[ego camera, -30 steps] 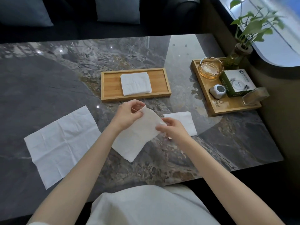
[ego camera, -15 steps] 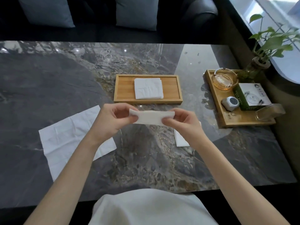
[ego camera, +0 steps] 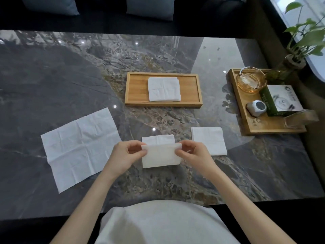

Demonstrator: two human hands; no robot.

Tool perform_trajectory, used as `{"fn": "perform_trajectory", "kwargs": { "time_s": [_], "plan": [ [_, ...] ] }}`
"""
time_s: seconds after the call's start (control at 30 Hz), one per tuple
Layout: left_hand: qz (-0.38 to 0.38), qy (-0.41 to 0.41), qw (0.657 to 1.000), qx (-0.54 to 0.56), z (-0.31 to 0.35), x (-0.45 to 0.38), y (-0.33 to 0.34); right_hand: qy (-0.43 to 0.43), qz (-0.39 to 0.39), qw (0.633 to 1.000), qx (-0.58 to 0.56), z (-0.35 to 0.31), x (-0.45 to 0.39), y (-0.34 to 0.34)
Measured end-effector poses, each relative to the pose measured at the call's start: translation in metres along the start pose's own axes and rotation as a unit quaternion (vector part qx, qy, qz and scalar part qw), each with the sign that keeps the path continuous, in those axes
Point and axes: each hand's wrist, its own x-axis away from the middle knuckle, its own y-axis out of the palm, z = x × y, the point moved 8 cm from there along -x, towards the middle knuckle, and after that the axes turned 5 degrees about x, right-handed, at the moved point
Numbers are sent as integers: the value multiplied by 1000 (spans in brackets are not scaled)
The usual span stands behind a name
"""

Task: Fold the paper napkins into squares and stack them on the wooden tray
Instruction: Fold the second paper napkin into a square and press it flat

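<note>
A half-folded white napkin (ego camera: 161, 156) lies near the table's front middle, its top flap bent toward me. My left hand (ego camera: 125, 154) pinches its upper left corner and my right hand (ego camera: 194, 154) pinches its upper right corner. A wooden tray (ego camera: 137, 88) stands beyond it at the table's centre with a stack of folded square napkins (ego camera: 164, 88) on it. An unfolded napkin (ego camera: 80, 147) lies flat to the left. A folded square napkin (ego camera: 208, 140) rests on the table to the right of my hands.
A second wooden tray (ego camera: 255, 127) at the right edge carries a glass bowl (ego camera: 250, 81), a green and white box (ego camera: 279, 99), a small grey gadget (ego camera: 255, 108) and a clear holder (ego camera: 299, 118). A potted plant (ego camera: 295, 59) stands behind it. Cushions line the far sofa.
Both hands brought the napkin down from the air onto the table nearer to me, and it now shows as a wider folded rectangle. The camera view shifted.
</note>
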Motion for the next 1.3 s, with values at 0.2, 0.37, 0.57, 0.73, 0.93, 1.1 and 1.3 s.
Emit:
{"fn": "perform_trajectory", "kwargs": {
  "time_s": [0.2, 0.37, 0.57, 0.73, 0.93, 1.1, 1.3],
  "plan": [
    [51, 1, 992, -114, -5, -36, 3, 33, 26, 998, 51, 6, -31, 4],
    [49, -1, 974, -219, -8, -50, 7, 57, 32, 993, 103, 10, -44, 11],
    [109, 54, 946, -300, 7, -38, 12, 17, 152, 970, 188, -5, -34, 6],
    [42, 226, 888, -399, 10, -4, 58, -149, 68, 912, 375, -13, -5, 56],
    [-28, 131, 855, -500, -33, 3, 69, -100, -8, 874, 476, 30, -4, 67],
    [-25, 105, 858, -502, -43, 5, 62, -87, 1, 878, 471, 34, 0, 53],
    [-63, 182, 840, -506, -26, 41, 81, -177, -30, 864, 470, 20, 33, 73]
  ]
}}
